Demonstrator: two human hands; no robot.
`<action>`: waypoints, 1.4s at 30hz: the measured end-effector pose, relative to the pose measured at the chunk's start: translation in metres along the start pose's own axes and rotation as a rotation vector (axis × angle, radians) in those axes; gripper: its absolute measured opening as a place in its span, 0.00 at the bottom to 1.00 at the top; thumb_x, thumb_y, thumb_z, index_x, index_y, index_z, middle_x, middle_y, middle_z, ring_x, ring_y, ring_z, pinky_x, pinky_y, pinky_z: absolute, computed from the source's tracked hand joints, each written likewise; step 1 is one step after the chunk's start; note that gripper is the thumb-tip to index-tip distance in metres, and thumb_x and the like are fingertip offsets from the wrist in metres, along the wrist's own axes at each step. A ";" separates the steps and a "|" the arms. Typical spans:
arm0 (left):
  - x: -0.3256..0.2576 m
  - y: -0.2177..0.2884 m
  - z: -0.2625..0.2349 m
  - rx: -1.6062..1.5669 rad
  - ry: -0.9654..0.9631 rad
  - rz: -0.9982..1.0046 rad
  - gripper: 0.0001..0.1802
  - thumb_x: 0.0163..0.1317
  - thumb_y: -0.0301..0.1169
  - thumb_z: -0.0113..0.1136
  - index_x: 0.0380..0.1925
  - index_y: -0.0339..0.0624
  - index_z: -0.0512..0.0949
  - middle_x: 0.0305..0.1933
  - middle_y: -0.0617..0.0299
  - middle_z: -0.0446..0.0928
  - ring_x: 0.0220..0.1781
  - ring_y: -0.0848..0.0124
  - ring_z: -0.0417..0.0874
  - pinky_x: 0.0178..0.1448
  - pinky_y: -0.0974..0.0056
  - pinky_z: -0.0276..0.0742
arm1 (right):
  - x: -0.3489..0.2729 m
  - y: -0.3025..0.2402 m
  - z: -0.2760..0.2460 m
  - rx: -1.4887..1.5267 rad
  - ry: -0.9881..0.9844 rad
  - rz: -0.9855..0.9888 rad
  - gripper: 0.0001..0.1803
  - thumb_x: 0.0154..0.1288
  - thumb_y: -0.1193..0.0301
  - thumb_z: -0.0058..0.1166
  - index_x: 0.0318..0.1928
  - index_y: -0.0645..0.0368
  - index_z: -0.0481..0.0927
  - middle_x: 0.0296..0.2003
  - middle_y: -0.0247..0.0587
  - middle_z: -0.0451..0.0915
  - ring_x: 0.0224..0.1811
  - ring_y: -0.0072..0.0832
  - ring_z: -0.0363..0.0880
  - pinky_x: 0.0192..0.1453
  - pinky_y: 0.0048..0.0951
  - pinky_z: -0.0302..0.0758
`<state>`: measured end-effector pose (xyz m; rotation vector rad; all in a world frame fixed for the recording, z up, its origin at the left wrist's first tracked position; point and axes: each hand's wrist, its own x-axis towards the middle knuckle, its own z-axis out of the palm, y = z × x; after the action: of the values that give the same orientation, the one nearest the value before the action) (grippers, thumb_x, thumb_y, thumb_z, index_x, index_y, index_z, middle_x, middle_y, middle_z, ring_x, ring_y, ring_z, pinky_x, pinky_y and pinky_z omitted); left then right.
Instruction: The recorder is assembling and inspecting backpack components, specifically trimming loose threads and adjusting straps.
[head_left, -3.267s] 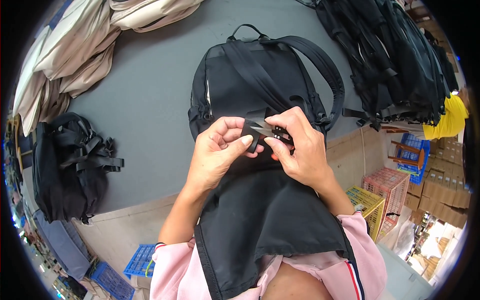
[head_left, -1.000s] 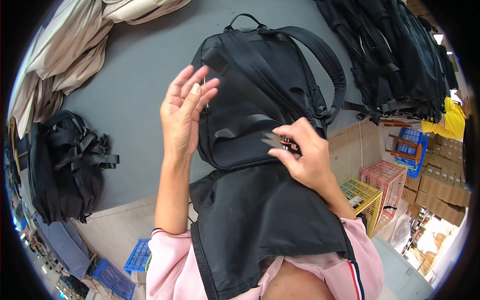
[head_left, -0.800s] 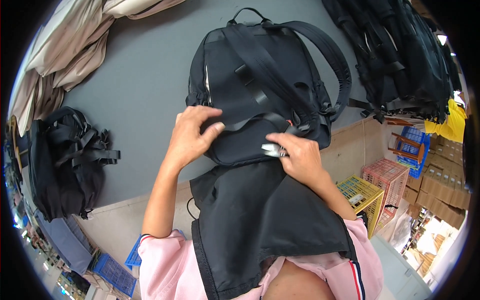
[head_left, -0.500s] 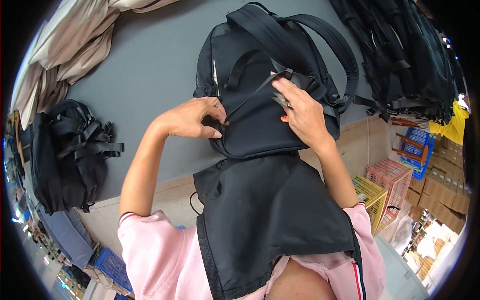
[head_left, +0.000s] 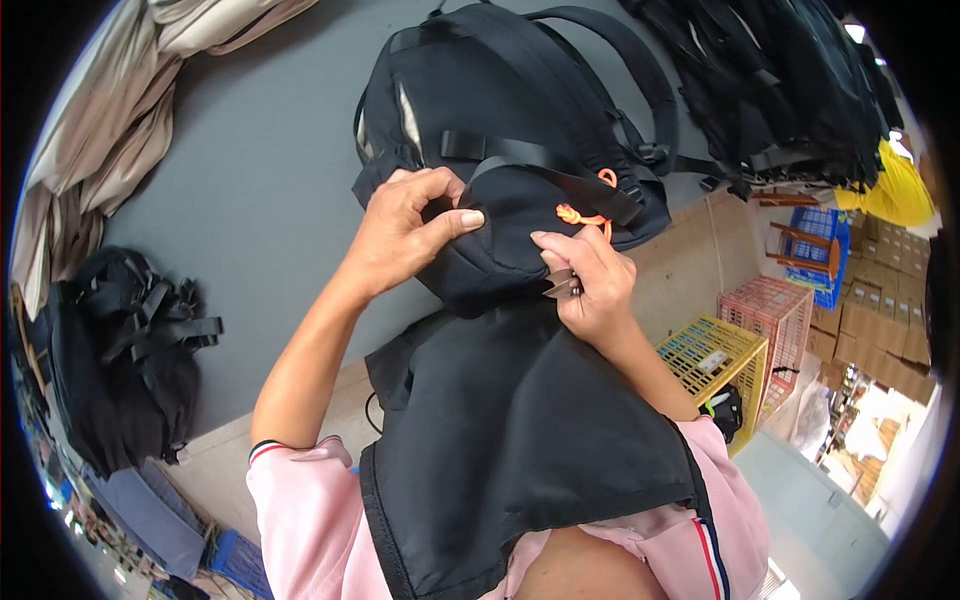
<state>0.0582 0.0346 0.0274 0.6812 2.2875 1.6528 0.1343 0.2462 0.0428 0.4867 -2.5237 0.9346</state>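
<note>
While the black fabric backpack [head_left: 510, 150] lies strap-side up on the grey table [head_left: 250, 200], its lower edge is pinched between thumb and fingers of the left hand [head_left: 405, 240]; small metal snips [head_left: 560, 287] are held closed in the right hand [head_left: 590, 285], beside an orange cord [head_left: 580, 215]; trimming seems in hand; a steady, close cut is called for next.

grey table [head_left: 260, 200] | yellow crate [head_left: 715, 365] | pink crate [head_left: 775, 315] | cardboard boxes [head_left: 880, 320]
</note>
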 end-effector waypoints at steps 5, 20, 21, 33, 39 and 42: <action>0.003 0.004 0.042 -0.071 -0.004 -0.331 0.15 0.54 0.37 0.64 0.26 0.37 0.72 0.22 0.61 0.71 0.24 0.71 0.69 0.34 0.65 0.66 | -0.017 0.030 -0.009 -0.006 0.076 0.002 0.13 0.46 0.83 0.60 0.36 0.58 0.80 0.22 0.36 0.71 0.17 0.28 0.71 0.21 0.27 0.67; 0.003 0.028 0.056 -0.007 0.064 -0.328 0.14 0.52 0.37 0.65 0.25 0.37 0.75 0.21 0.58 0.74 0.23 0.68 0.75 0.31 0.63 0.69 | 0.014 -0.019 -0.059 0.067 -0.383 0.317 0.19 0.43 0.79 0.62 0.41 0.53 0.80 0.28 0.34 0.73 0.24 0.29 0.76 0.27 0.28 0.72; 0.004 0.029 0.056 -0.001 0.064 -0.329 0.14 0.52 0.37 0.65 0.25 0.37 0.74 0.21 0.58 0.74 0.24 0.66 0.75 0.32 0.62 0.70 | 0.014 -0.018 -0.056 0.093 -0.389 0.326 0.17 0.44 0.78 0.62 0.40 0.54 0.80 0.27 0.34 0.72 0.25 0.32 0.76 0.27 0.30 0.71; 0.004 0.025 0.057 -0.086 0.106 -0.371 0.14 0.53 0.34 0.66 0.24 0.37 0.72 0.21 0.65 0.72 0.25 0.75 0.70 0.31 0.68 0.67 | 0.003 -0.005 -0.061 0.521 -0.247 0.698 0.06 0.55 0.77 0.59 0.28 0.64 0.74 0.23 0.33 0.69 0.24 0.19 0.65 0.29 0.22 0.63; 0.007 0.020 0.058 -0.174 0.086 -0.447 0.13 0.53 0.34 0.66 0.25 0.37 0.73 0.22 0.64 0.74 0.26 0.78 0.72 0.32 0.70 0.69 | 0.001 -0.015 -0.053 0.276 -0.227 0.467 0.09 0.51 0.79 0.60 0.35 0.63 0.78 0.25 0.34 0.71 0.22 0.22 0.69 0.27 0.22 0.66; 0.002 0.009 0.059 -0.371 0.121 -0.446 0.11 0.58 0.33 0.63 0.27 0.37 0.73 0.24 0.67 0.75 0.28 0.82 0.71 0.34 0.73 0.68 | -0.002 -0.019 -0.043 0.136 -0.283 0.303 0.18 0.44 0.79 0.62 0.41 0.59 0.79 0.26 0.34 0.71 0.22 0.27 0.73 0.25 0.26 0.70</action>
<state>0.0849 0.0872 0.0159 -0.0125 1.9313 1.8433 0.1548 0.2625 0.0821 0.2959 -2.8577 1.2298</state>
